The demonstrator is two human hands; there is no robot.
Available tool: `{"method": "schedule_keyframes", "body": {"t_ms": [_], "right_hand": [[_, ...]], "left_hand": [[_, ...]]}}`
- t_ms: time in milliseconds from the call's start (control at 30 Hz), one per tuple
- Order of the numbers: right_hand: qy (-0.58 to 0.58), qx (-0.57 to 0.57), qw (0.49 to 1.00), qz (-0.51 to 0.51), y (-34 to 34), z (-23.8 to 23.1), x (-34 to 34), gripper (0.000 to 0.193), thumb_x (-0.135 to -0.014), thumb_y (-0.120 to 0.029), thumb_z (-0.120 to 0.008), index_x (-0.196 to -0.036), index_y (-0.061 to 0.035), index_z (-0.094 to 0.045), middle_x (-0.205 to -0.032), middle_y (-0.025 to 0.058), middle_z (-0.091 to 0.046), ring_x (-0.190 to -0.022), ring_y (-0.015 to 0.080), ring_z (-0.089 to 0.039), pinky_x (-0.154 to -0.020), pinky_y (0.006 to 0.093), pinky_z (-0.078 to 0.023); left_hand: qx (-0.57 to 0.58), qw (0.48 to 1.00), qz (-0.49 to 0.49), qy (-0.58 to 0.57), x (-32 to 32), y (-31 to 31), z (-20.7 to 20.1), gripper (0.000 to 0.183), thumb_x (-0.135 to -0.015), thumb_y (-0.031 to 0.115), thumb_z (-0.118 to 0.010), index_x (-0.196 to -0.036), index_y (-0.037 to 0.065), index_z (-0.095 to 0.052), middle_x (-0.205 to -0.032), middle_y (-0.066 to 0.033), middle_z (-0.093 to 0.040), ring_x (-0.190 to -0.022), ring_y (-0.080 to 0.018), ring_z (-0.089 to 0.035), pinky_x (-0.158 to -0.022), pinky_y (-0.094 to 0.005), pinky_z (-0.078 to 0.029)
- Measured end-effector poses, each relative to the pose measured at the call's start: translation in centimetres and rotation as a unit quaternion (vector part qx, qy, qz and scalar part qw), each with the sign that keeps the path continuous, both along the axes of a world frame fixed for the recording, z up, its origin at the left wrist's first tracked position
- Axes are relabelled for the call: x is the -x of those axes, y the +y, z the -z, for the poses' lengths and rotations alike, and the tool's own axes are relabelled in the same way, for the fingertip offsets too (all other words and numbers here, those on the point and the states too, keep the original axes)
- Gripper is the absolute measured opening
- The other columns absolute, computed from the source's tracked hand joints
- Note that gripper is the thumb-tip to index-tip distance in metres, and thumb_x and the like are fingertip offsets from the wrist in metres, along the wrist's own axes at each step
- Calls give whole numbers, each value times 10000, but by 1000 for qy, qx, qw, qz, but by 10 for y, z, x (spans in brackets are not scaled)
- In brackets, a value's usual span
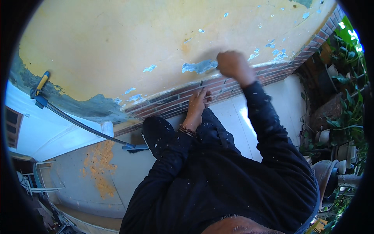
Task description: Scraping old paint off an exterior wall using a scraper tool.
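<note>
In front of me is a yellow painted wall (117, 43) with peeling patches. My right hand (233, 66) is raised against it, closed in a fist and slightly blurred. Whatever it grips, if anything, is hidden. Just left of that fist, a bare blue-grey patch (199, 67) shows where paint is gone. Lower down, my left hand (198, 104) is by the brick-patterned strip (171, 102) at the wall's base. Its fingers are curled together. A small dark tip shows above them, too small to name. Beads circle the left wrist.
At left, a broom (78, 124) leans across the corner, with a yellow-handled tool (42, 82) by its upper end. Orange-tan flakes (100, 167) lie on the tiled floor (74, 179). Potted plants (344, 121) line the right side. A metal-framed chair (39, 179) stands lower left.
</note>
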State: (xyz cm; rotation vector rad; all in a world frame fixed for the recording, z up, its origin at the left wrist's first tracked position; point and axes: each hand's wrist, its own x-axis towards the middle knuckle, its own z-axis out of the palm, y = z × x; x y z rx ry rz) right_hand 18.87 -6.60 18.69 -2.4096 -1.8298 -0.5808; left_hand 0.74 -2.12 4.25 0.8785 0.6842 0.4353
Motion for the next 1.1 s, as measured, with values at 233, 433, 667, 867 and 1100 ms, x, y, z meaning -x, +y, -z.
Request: {"method": "schedule_keyframes", "body": {"t_ms": [233,433,667,867,1100], "right_hand": [[229,45,969,-85,-5,-22,11,175,-814,-146,-691,-926,-17,-730,-932,210,-737,-863,375,-719,-767,461,-572],[535,-20,842,-71,-54,-18,35,216,-892,-107,-758,-1083,-9,-732,-990,119,-753,-877,177,-705,-793,316,-563],[566,-285,755,-166,-34,58,36,116,-947,-93,-742,-879,-21,-683,-946,55,-703,-927,131,-628,-814,309,-505],[564,-430,634,-307,7,26,29,329,-1028,-97,-651,-743,-36,-499,-652,50,-582,-556,72,-504,-500,246,-408],[443,-483,703,-275,19,36,26,361,-1058,-69,-536,-738,-103,-374,-555,35,-481,-467,72,-375,-431,257,-283]], "left_hand": [[-124,992,12,-28,-6,-9,-24,428,-1047,312,-627,-1390,64,-560,-1260,-64,-680,-1073,-164,-646,-910,-338,-487],[-87,993,-1,-76,-14,-3,-24,445,-1088,370,-547,-1378,32,-554,-1263,-101,-667,-1156,-199,-647,-929,-315,-512],[-4,994,14,-113,-37,-3,-26,473,-1092,456,-505,-1345,70,-607,-1235,-56,-681,-1083,-169,-659,-912,-335,-513],[-27,990,37,-136,-37,-10,-41,542,-1091,518,-466,-1320,52,-623,-1263,-79,-685,-1083,-175,-676,-903,-329,-524],[-36,998,53,-19,1,-5,-6,554,-1080,542,-477,-1309,63,-633,-1230,-91,-708,-1030,-167,-666,-861,-302,-494]]}}
